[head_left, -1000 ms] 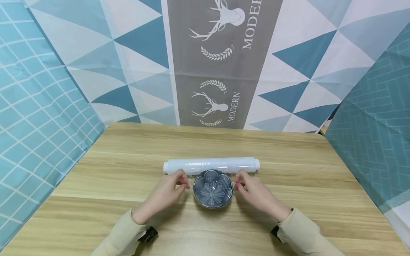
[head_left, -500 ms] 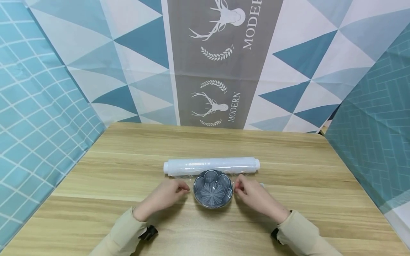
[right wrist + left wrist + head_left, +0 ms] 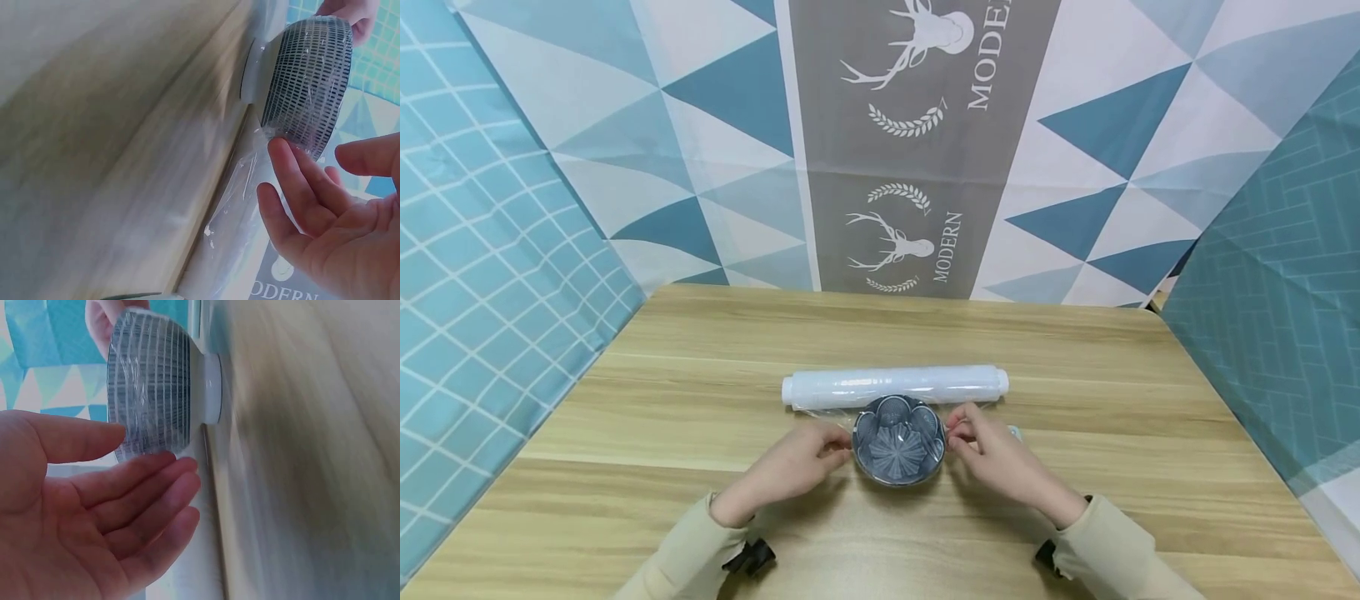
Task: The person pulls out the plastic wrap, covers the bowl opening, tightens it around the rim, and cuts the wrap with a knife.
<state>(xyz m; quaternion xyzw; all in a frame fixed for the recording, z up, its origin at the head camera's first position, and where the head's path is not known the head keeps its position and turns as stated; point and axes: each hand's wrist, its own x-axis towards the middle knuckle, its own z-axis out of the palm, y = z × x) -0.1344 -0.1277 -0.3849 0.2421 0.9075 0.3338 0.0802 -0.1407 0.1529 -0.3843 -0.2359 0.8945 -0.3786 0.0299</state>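
Slate-blue footed bowl [image 3: 897, 454], upright on a wood-grain tabletop [image 3: 700, 350], sat between two bare hands.
Far left, a beige sleeve [image 3: 688, 546] with a black band [image 3: 749, 557] at the wrist; beyond it the left hand [image 3: 797, 467], fingers nearly straight, thumb held apart, fingertips at the bowl's side near the rim. Middle: white cling-film roll [image 3: 895, 386] lay crosswise just behind the bowl; clear film [image 3: 234, 187] ran from roll to bowl and clung, wrinkled, over its grid-patterned outer wall; flower-shaped relief showed inside, white foot below. Right of it, the right hand [image 3: 992, 450] was loosely spread, thumb well clear of the fingers, a fingertip touching film at the bowl's side. Just past this hand, a small pale-blue object [image 3: 1016, 432] showed, mostly hidden, identity unclear.
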